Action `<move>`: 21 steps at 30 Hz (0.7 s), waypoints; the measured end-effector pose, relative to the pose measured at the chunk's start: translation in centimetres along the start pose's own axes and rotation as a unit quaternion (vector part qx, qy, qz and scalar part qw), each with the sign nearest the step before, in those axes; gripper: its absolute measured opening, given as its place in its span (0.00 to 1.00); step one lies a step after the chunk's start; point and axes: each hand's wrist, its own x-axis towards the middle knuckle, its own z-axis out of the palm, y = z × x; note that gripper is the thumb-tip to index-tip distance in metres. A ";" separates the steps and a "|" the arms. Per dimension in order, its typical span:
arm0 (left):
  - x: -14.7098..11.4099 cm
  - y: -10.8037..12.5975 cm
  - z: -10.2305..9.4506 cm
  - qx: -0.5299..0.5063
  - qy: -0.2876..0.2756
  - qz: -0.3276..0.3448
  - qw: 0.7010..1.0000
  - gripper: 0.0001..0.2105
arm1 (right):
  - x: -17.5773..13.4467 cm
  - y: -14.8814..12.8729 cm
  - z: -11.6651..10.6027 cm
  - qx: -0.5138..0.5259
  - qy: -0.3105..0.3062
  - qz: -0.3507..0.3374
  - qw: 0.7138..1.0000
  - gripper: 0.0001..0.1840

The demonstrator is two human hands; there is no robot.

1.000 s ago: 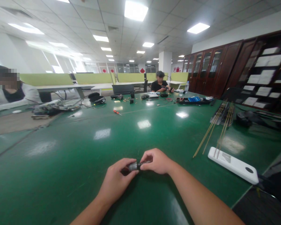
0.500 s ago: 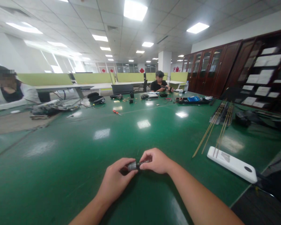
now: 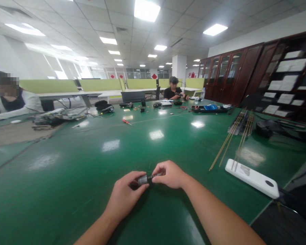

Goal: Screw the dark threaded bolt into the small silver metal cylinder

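Just above the green table top, my left hand (image 3: 124, 190) grips a small grey metal cylinder (image 3: 142, 180) between thumb and fingers. A thin dark rod (image 3: 150, 177) sticks out of the cylinder's right end. My right hand (image 3: 169, 175) pinches the far end of that rod, its fingertips hiding the tip. Both hands are closed and close together near the table's front edge. Whether the rod is fixed in the cylinder or only pushed in, I cannot tell.
On the green table (image 3: 73, 177) lie a white oblong device (image 3: 252, 178), long thin sticks (image 3: 225, 144) and a red screwdriver (image 3: 126, 121). Farther back stand a black tool tray (image 3: 211, 109) and a cluttered pile of parts (image 3: 58, 115). Two people sit around the table.
My left hand and the cylinder have shifted slightly left, away from my right hand. More of the dark rod shows between the hands.
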 end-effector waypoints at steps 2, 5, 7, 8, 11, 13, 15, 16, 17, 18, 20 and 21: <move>0.0 0.0 0.0 0.000 -0.004 -0.005 1.000 0.12 | 0.0 -0.1 0.0 -0.004 -0.002 0.000 1.000 0.08; 0.0 -0.1 0.0 -0.002 -0.004 -0.008 1.000 0.12 | 0.0 -0.2 -0.1 -0.010 -0.002 0.000 1.000 0.08; 0.0 -0.3 0.0 -0.004 -0.002 -0.009 1.000 0.12 | 0.0 -0.3 -0.1 -0.015 0.002 0.001 1.000 0.07; 0.0 -0.3 -0.1 -0.004 -0.001 -0.011 1.000 0.12 | 0.0 -0.3 -0.1 -0.017 0.004 0.003 1.000 0.07; -0.1 -0.4 -0.1 -0.004 0.000 -0.024 1.000 0.13 | 0.0 -0.5 -0.1 -0.021 0.010 0.007 1.000 0.07; -0.1 -0.5 -0.1 -0.006 -0.001 -0.032 0.999 0.13 | 0.0 -0.6 -0.1 -0.023 0.012 0.007 1.000 0.07; -0.1 -0.6 -0.1 -0.008 -0.003 -0.036 0.999 0.13 | -0.1 -0.6 -0.1 -0.020 0.013 0.008 1.000 0.07; -0.1 -0.6 -0.1 -0.009 -0.002 -0.037 0.999 0.14 | -0.1 -0.6 -0.1 -0.018 0.014 0.007 1.000 0.07; -0.1 -0.6 0.0 -0.010 -0.003 -0.038 0.999 0.14 | -0.1 -0.6 -0.1 -0.015 0.015 0.007 1.000 0.07; -0.1 -0.6 0.0 -0.010 -0.003 -0.040 0.999 0.14 | -0.1 -0.6 -0.1 -0.013 0.016 0.007 1.000 0.07; -0.1 -0.5 -0.1 -0.009 -0.001 -0.045 0.999 0.14 | -0.1 -0.6 -0.2 -0.011 0.020 0.003 1.000 0.06; 0.0 -0.5 -0.1 -0.010 0.000 -0.046 0.999 0.14 | -0.1 -0.6 -0.2 -0.010 0.022 0.002 1.000 0.06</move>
